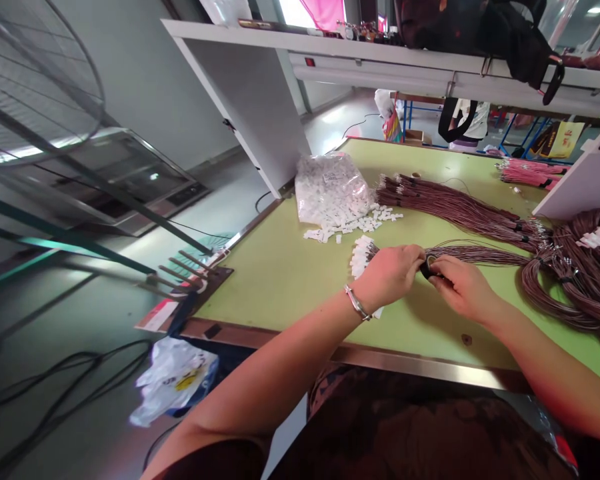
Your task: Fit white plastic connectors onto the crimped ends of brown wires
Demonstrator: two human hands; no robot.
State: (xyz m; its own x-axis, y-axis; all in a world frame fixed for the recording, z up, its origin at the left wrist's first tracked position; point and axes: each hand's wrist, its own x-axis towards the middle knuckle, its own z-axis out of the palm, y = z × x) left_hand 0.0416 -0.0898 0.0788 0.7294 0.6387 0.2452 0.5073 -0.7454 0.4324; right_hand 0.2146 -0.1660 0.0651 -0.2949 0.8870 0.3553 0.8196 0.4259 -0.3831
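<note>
My left hand point(393, 273), with a silver bracelet at the wrist, is closed around a bundle of brown wires point(475, 254) tipped with white connectors point(361, 257) on the green table point(280, 273). My right hand point(463, 288) pinches a small dark roll point(427, 267), which looks like tape, against the same bundle; the two hands touch there. The bundle runs right into coiled brown wires point(575, 280).
A clear bag of white plastic connectors point(333, 190) spills onto the table behind my hands. More brown wire bundles point(455, 207) and pink ones point(527, 173) lie farther back. A white shelf point(380, 53) hangs overhead. A fan guard point(35, 87) and a plastic bag point(173, 380) are at left.
</note>
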